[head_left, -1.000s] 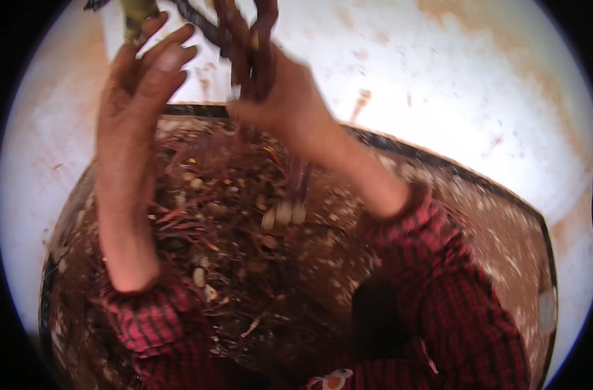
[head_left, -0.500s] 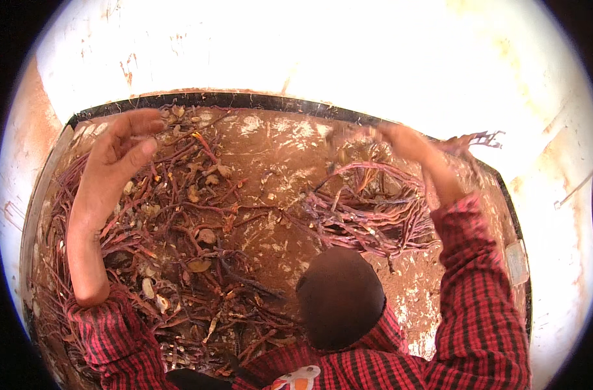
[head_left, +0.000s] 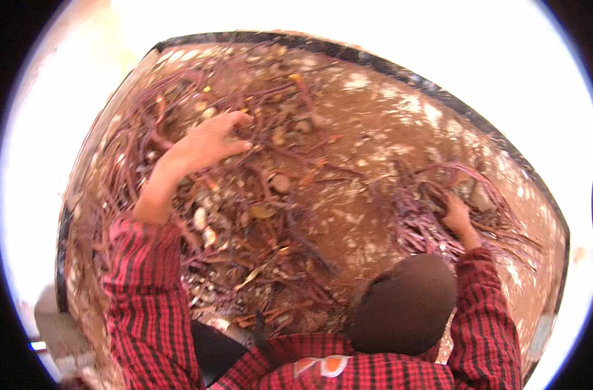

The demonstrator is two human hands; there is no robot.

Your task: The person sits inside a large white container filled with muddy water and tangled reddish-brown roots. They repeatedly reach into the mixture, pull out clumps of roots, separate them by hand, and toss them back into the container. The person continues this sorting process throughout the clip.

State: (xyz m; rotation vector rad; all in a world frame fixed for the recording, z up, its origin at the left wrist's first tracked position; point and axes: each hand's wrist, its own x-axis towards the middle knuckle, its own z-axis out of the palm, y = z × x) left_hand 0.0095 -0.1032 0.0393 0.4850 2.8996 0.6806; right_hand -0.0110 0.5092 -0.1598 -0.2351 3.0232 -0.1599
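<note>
My left hand [head_left: 209,140] hovers over a wide tangle of thin purple-brown, root-like strands [head_left: 293,224], thumb and fingers apart, holding nothing that I can see. Pale and yellowish bits lie among these strands. To the right, my right hand [head_left: 458,218] reaches into a smaller bundle of similar purplish strands [head_left: 416,221], laid roughly side by side. Its fingers are lost among the strands and blurred, so their grip does not show.
Both piles rest on a brown, dirt-covered surface [head_left: 355,214] with whitish patches. A dark raised rim [head_left: 413,78] curves around its far side. In front of me a dark brown rounded shape [head_left: 403,302] stands between my arms.
The whole view has tilted and shifted. My right hand, earlier beyond the bundle with strands in it, is now down in the bundle. My left hand has moved right over the tangle.
</note>
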